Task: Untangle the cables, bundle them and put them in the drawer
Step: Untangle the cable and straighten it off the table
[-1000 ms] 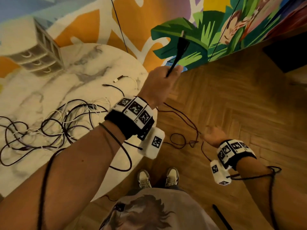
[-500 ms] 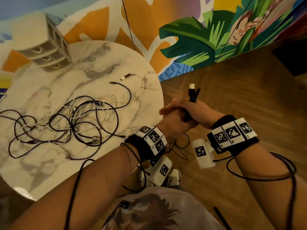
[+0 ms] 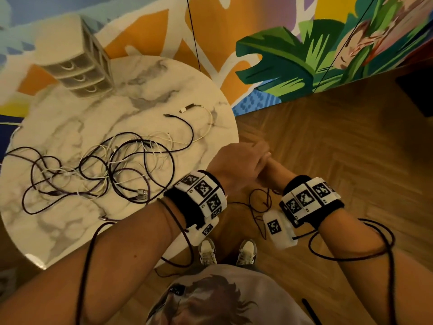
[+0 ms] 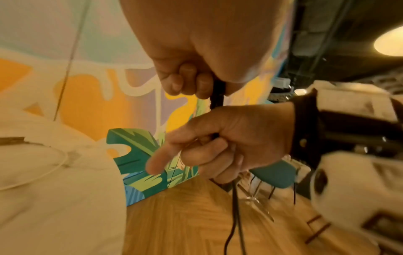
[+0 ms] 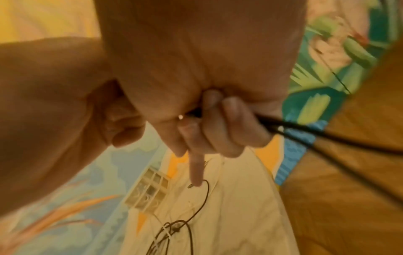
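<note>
Marble-topped round table (image 3: 58, 127) fills the left of the head view, before a painted wall, with wood floor to the right. On it a tangle of cables (image 3: 105, 170) lies left of centre, and a drawer unit (image 3: 77, 64) stands at the upper left. Right of the table's edge, the left hand (image 3: 236, 165) and right hand (image 3: 274, 172) meet. Both hands' fingers (image 4: 196, 82) curl round one black cable (image 4: 218, 96), whose doubled length hangs toward the floor below the right hand.
</note>
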Tool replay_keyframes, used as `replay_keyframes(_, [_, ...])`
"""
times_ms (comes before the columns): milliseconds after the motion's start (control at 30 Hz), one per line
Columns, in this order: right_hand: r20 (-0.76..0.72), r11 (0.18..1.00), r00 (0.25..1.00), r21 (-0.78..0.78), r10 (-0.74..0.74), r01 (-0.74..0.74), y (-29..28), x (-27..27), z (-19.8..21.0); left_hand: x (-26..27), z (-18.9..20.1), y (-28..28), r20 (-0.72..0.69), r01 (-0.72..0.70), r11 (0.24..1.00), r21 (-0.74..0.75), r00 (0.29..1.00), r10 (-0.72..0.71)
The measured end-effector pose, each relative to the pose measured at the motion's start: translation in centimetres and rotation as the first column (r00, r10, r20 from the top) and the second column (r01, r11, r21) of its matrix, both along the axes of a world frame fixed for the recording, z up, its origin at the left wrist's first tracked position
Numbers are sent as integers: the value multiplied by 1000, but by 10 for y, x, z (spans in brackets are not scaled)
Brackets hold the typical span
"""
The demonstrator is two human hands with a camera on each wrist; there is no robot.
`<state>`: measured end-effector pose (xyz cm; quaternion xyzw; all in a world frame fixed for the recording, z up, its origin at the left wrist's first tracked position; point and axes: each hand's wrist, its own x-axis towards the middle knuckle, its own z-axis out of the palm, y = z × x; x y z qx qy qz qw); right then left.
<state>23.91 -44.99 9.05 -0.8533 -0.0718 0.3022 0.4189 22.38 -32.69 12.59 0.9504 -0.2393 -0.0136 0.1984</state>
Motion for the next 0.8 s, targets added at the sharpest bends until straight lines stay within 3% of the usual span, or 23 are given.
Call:
replay_keyframes(100, [-59,999,998,-29,-31,29,3,-5,-9,6,-9,6,-151,15,999,-46,988,-21])
replay_keyframes(200, [-133,992,984,21,-121,125,7,-4,-17,27,-35,26,-324,-156,970,-188,942,88])
replay_keyframes(267, [-154,985,973,-56,-173,166,5,0,-19,45,-59,47,-386,-223,974,-49,903,188])
replay_keyframes(367, [-176,978,963,-86,-202,190,-4,6,-26,71,-94,87,-460,-185,951,249,841,284])
replay_keyframes(433, [-182,979,963,-82,-200,187,-7,8,-30,86,-110,107,-460,-181,928,326,827,323])
replay_keyframes(633, [-219,984,961,-100,-168,149,-12,3,-41,107,-128,109,-460,-329,870,366,749,477])
replay_keyframes(800, [-263,983,948,-88,-177,159,-6,1,-53,81,-143,94,-338,-246,867,433,848,409])
